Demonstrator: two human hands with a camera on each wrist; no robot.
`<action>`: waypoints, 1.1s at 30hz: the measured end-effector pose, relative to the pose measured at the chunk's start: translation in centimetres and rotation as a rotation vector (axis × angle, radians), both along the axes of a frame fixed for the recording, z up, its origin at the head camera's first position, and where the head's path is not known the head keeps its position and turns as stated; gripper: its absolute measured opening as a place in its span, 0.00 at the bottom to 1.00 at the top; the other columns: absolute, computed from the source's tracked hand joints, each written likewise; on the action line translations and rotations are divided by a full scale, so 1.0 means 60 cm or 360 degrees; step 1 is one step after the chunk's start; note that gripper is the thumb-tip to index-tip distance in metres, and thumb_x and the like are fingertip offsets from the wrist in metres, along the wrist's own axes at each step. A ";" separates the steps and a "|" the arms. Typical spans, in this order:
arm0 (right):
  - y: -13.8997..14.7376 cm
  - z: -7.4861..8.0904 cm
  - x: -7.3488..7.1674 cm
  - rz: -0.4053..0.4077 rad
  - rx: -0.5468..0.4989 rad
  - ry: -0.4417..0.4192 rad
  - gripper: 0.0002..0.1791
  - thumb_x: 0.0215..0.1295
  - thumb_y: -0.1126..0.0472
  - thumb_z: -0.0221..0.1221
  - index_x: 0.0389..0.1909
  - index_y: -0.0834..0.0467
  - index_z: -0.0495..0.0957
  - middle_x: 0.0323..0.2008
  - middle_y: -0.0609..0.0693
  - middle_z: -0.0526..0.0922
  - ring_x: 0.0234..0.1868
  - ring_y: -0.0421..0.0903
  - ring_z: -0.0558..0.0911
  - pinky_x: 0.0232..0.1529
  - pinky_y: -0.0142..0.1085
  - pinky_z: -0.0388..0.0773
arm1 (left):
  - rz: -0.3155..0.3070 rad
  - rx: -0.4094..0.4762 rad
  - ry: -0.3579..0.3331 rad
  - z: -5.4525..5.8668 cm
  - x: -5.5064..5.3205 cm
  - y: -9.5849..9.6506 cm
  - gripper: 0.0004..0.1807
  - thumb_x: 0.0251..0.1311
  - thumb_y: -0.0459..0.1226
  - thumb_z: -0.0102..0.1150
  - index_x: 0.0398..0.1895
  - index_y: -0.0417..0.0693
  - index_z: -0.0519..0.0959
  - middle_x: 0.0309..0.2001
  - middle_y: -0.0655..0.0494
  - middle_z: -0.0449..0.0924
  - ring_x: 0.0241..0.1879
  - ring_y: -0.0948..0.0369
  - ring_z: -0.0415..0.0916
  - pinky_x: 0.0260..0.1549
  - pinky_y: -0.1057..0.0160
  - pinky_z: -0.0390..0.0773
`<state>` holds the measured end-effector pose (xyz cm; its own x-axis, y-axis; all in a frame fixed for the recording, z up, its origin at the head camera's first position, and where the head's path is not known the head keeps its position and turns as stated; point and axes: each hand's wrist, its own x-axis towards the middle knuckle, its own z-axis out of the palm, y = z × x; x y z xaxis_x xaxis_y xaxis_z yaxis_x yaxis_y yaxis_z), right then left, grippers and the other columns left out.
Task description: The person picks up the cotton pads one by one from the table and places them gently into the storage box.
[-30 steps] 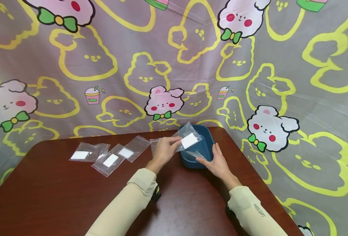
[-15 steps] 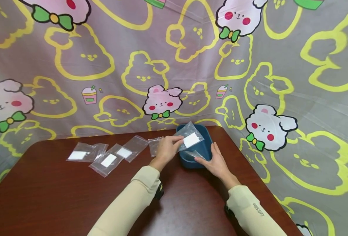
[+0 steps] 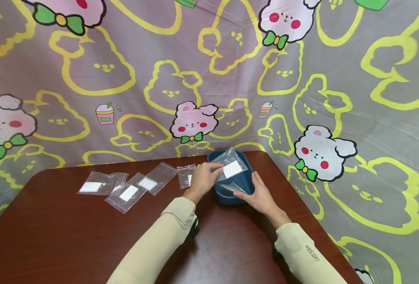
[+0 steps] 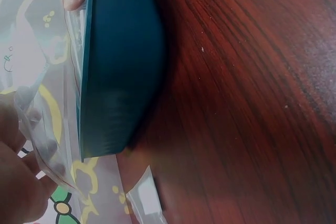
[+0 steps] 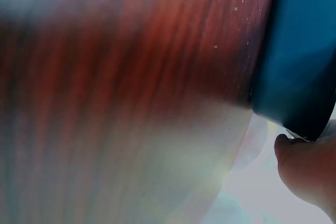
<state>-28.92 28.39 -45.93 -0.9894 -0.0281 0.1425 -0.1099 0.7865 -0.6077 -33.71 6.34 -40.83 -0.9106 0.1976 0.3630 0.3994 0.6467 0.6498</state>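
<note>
My left hand pinches a clear plastic bag with a white card inside and holds it above the blue bin. At the bin's near right corner is my right hand, with its thumb over the front rim and its fingers along the right side. Clear plastic shows inside the bin beside that thumb; how much lies in there is hidden. In the left wrist view, the bin's outer wall and the left fingers appear. The right wrist view catches the right thumb near the bin.
Several more clear bags with white cards lie on the brown table: one at far left, two overlapping beside it, and another partly behind the left hand. A patterned cloth hangs behind the table and along its right.
My left hand and its bag have moved slightly right over the bin, uncovering more of the bag lying behind the hand. The right hand stays at the bin. The head view has shifted a little.
</note>
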 end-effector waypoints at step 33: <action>0.001 0.000 0.004 0.0030 -0.0001 0.0027 0.67 0.41 0.25 0.59 0.71 0.66 0.45 0.72 0.60 0.43 0.70 0.58 0.49 0.64 0.54 0.55 | -0.0086 -0.0476 0.0054 -0.008 -0.001 0.024 0.18 0.59 0.52 0.57 0.51 0.62 0.81 0.46 0.63 0.81 0.44 0.59 0.78 0.41 0.59 0.77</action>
